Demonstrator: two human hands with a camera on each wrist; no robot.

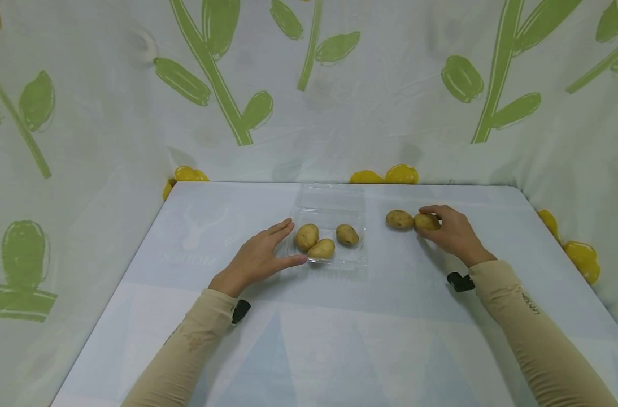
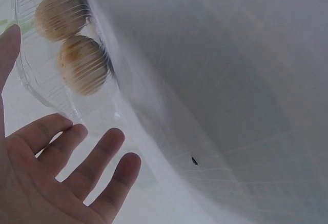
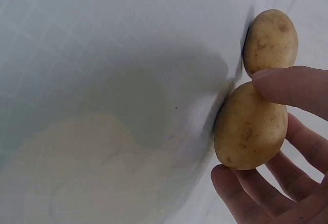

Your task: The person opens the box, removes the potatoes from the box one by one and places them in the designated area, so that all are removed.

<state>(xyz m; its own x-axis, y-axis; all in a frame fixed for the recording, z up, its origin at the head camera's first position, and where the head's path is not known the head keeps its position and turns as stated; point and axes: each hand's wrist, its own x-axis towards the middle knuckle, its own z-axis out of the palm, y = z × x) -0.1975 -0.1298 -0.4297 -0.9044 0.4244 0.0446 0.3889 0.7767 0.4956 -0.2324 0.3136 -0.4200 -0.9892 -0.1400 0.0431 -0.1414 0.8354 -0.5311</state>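
A clear plastic box (image 1: 329, 217) with its lid folded back lies at the table's far side. Inside it are three potatoes: one at the left (image 1: 307, 237), one at the front (image 1: 321, 249) and one at the right (image 1: 347, 235). My left hand (image 1: 260, 254) is spread at the box's left side, thumb and fingertips right at its wall. To the right of the box, my right hand (image 1: 453, 234) grips a potato (image 3: 250, 127) between thumb and fingers, low at the tabletop. Another potato (image 1: 399, 220) sits just left of that one.
The white table (image 1: 319, 333) has pale blue triangle prints toward its front. Curtains (image 1: 390, 113) with green leaf prints hang behind it and at both sides. A black wrist camera (image 1: 460, 282) sits under the right sleeve, another (image 1: 240, 311) under the left.
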